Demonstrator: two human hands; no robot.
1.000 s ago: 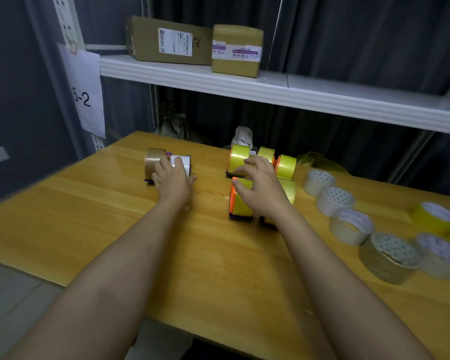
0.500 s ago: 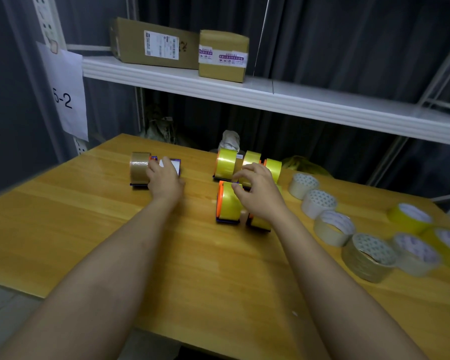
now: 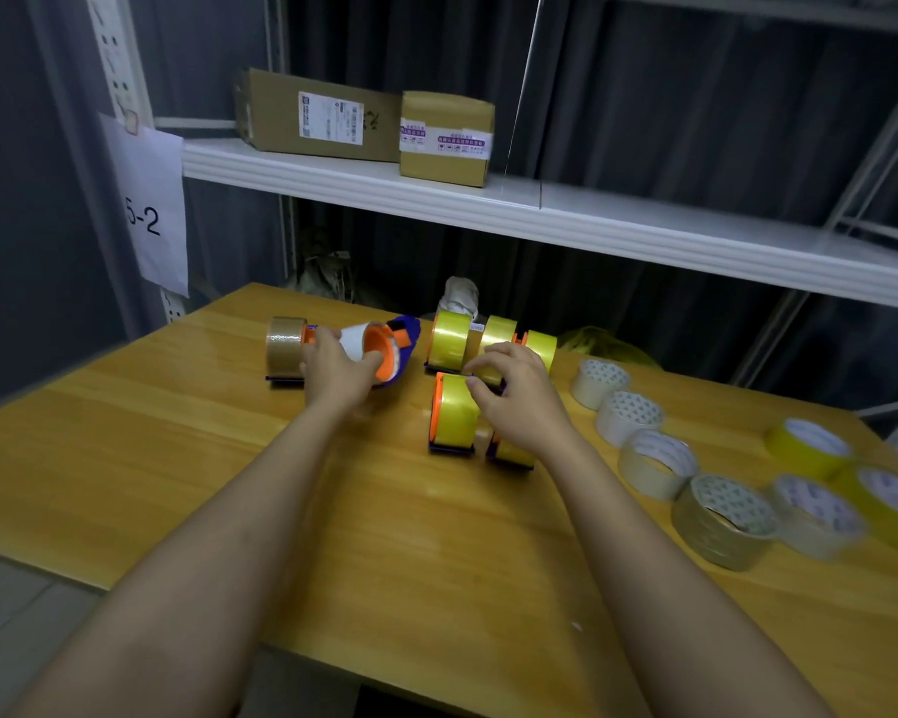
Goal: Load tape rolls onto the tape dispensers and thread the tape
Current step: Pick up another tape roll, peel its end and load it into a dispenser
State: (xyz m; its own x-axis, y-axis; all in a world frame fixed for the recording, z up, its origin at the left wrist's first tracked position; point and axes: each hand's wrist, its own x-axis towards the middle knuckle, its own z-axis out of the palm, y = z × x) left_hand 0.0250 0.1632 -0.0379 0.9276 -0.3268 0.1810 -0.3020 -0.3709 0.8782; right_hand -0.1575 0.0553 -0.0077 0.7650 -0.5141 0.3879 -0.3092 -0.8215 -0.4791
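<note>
Two hands near tabletop's far edge: left hand grips blue-orange plastic tape dispenser; right hand, fingers curled, pinches yellow-taped dispenser

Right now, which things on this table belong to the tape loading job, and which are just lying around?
For the job:
- dispenser gripped by the left hand
- loaded yellow dispensers under the right hand
- brown-tape dispenser
- loose tape rolls on the table

Lying about:
- cardboard boxes on the shelf
- paper sign "5-2"
- crumpled white wad
</note>
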